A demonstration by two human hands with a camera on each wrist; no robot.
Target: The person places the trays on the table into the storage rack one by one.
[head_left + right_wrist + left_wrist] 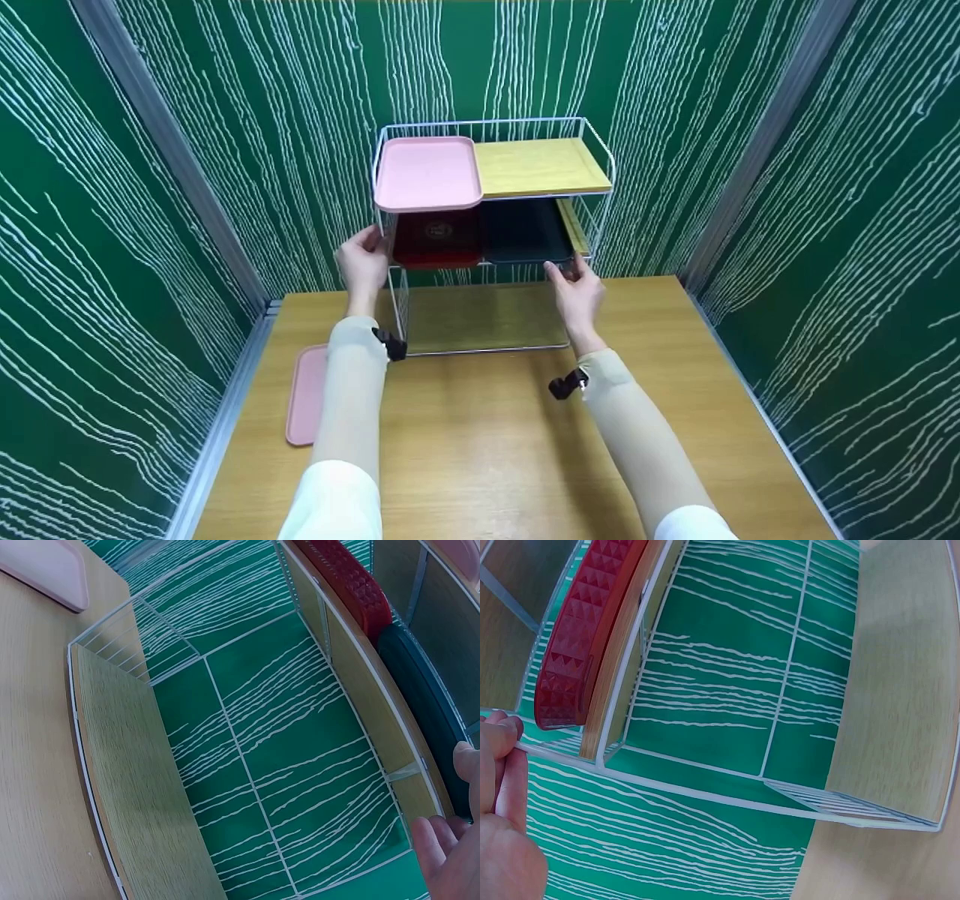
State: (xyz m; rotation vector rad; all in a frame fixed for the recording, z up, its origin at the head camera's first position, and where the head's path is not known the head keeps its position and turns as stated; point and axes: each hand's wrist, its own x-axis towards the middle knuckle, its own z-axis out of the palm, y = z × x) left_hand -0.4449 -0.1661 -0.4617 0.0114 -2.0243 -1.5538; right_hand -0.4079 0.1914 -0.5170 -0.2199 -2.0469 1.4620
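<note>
A white wire rack (486, 351) with wooden shelves stands on the table. My left hand (364, 259) pinches the rack's left front upright beside the middle shelf; the left wrist view shows its fingertips around the white wire. On that shelf, a dark red tray (439, 240) with a round emblem lies at the left, and a dark blue-green tray (525, 229) beside it at the right. My right hand (579, 296) holds the blue-green tray's front right corner, thumb at the front edge and fingers at the side.
A pink tray (427, 172) sits on the top shelf's left half, next to bare yellowish wood (544, 166). Another pink tray (304, 397) lies on the table (480, 450), partly behind my left forearm. Green walls (847, 225) with white lines enclose the table's back and sides.
</note>
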